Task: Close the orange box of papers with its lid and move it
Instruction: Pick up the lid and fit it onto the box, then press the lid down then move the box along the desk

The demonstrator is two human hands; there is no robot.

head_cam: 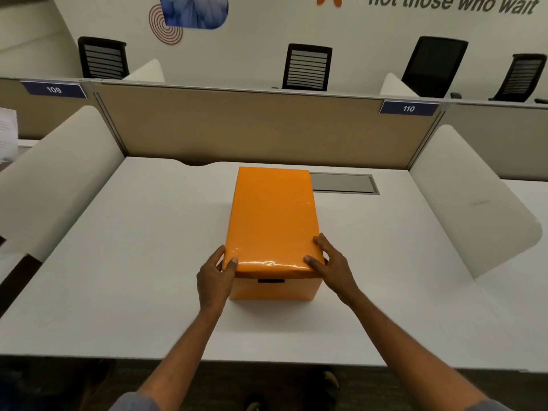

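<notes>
The orange box (274,289) stands in the middle of the white desk (118,277), its front face showing a small dark handle slot. A glossy orange lid (271,215) lies flat on top and covers it; the papers inside are hidden. My left hand (215,277) grips the lid's near left corner, thumb on top. At the near right corner my right hand (330,262) holds the lid the same way, fingers spread over the edge.
A tan partition (267,129) closes the back of the desk, and white curved dividers (471,200) flank both sides. A grey cable hatch (345,183) sits behind the box on the right. Black chairs stand beyond the partition.
</notes>
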